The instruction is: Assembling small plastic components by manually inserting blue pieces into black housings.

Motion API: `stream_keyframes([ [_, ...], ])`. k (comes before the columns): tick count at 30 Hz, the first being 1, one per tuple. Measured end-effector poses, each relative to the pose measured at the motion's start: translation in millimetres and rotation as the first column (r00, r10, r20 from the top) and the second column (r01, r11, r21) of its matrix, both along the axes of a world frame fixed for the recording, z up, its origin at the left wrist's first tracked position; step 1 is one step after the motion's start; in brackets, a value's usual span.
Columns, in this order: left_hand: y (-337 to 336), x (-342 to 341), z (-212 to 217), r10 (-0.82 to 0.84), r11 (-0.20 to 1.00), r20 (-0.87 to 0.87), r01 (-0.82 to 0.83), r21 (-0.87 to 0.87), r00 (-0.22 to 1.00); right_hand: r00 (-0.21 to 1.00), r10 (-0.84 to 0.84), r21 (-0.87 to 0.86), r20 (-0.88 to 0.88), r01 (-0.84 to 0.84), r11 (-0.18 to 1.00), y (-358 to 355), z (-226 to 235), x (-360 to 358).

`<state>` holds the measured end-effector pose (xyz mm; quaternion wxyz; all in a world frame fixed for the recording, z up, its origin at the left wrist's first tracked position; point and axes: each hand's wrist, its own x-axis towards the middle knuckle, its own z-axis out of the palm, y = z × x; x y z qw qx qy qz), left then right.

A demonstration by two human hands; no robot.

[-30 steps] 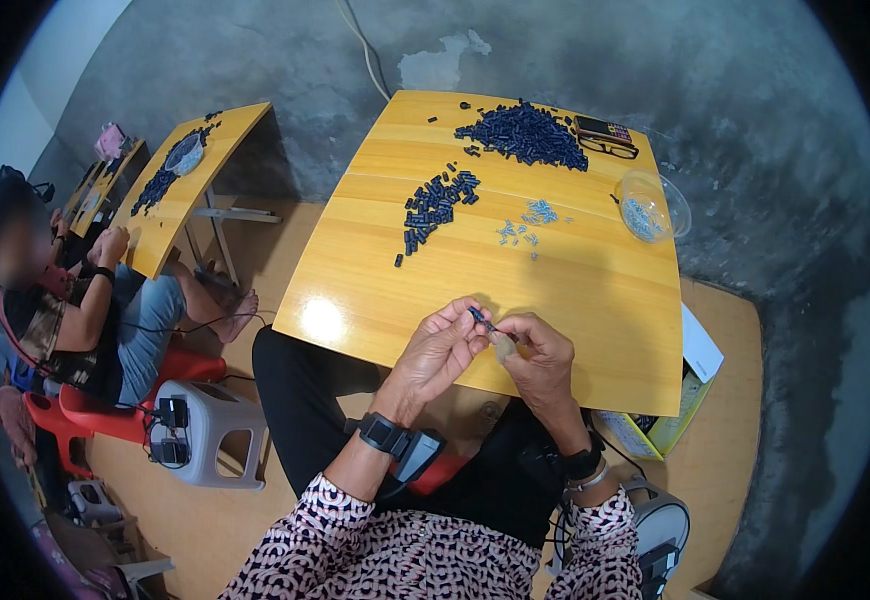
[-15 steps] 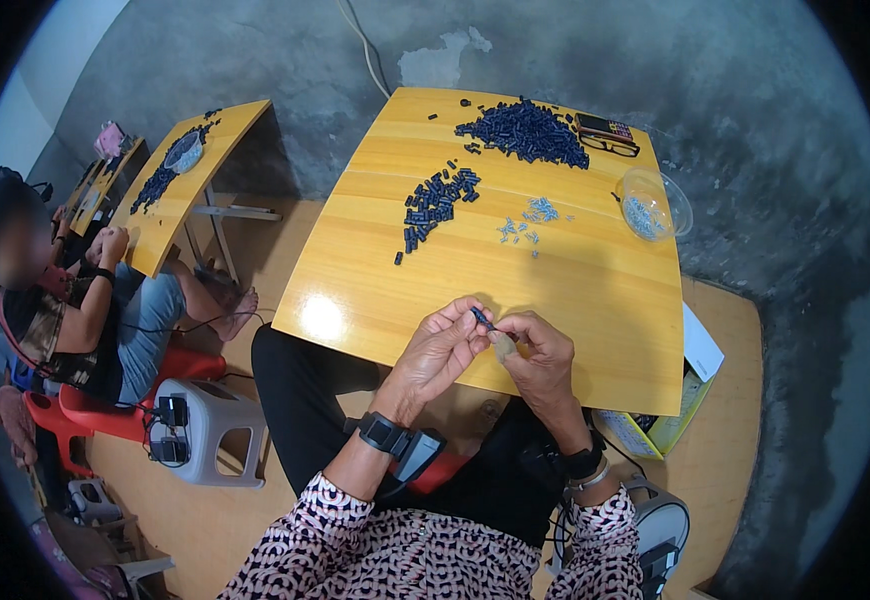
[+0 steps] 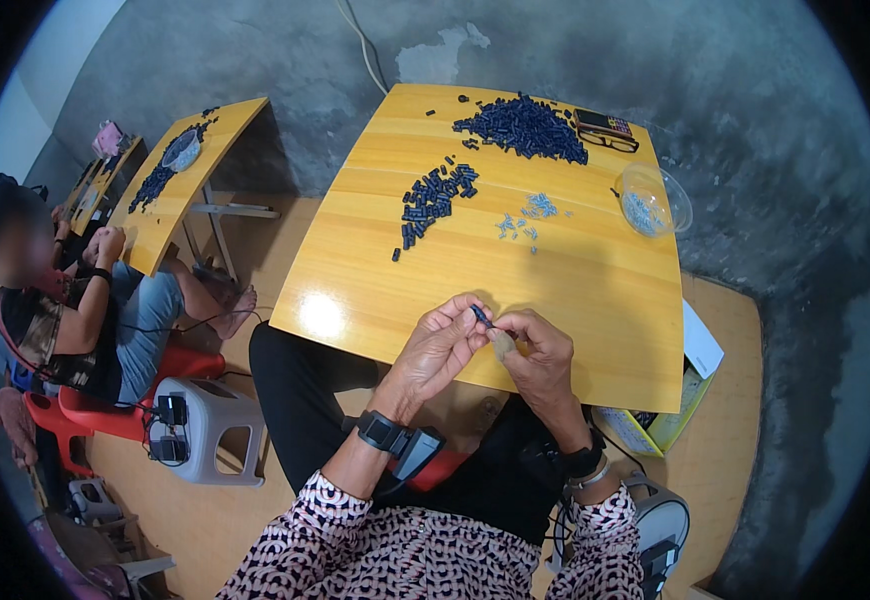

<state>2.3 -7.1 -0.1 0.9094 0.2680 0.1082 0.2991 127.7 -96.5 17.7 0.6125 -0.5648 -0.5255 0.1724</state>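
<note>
1. The left hand (image 3: 438, 348) and the right hand (image 3: 535, 350) meet over the near edge of the desk, fingertips close together.
2. Both hands pinch one small dark blue plastic piece (image 3: 480, 316) between them. The left fingers are closed on it, and the right fingers are bent in against it too.
3. The left wrist wears a black watch-like band (image 3: 383, 432). The right wrist wears a black band with a thin bracelet (image 3: 587, 466).
4. The shiny yellow wooden desk (image 3: 575, 290) has a bright spot of light near its near left corner.
5. In the middle of the desk lies a loose group of small dark blue pieces (image 3: 435, 195).
6. Just to the right of that group lies a little scatter of tiny pale blue bits (image 3: 525, 218).
7. Near the far edge sits a big heap of dark blue pieces (image 3: 523, 124).
8. At the far right corner lies a dark calculator-like thing (image 3: 605, 125), touching a pair of black glasses (image 3: 613, 141).
9. At the right edge stands a clear round plastic bowl (image 3: 655, 200) with pale bits inside.
10. Past the near right corner, on the floor, stands an open cardboard box (image 3: 675, 410).
11. The floor is brown and the wall behind is rough grey concrete (image 3: 285, 50).
12. On the left, another person (image 3: 65, 300) sits on a red plastic chair (image 3: 115, 405) at a second yellow desk (image 3: 180, 190) with more dark pieces.
13. A grey plastic stool (image 3: 210, 430) stands beside that chair.
</note>
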Motion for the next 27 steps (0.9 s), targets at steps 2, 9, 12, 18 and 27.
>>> stream_keyframes([
  [2,0,0,0,0.008,1.000,-0.010,-0.008,0.002,1.000,1.000,0.003,-0.007,-0.001,-0.003,1.000,-1,0,0],
  [9,0,1,-3,0.018,0.999,-0.013,-0.017,0.039,1.000,0.997,-0.015,-0.018,0.070,0.016,1.000,-2,-3,2],
  [12,0,3,-4,0.030,0.998,-0.024,-0.029,0.052,0.999,0.999,-0.008,-0.021,0.050,0.009,1.000,-2,-6,3],
  [18,0,3,-2,0.035,0.998,-0.062,-0.032,0.059,0.997,0.954,-0.104,0.054,0.283,0.092,0.994,-2,1,-2],
  [27,-1,0,-2,0.018,0.999,-0.081,-0.014,0.047,0.997,0.962,-0.052,0.026,0.270,0.047,0.999,-6,5,0],
])
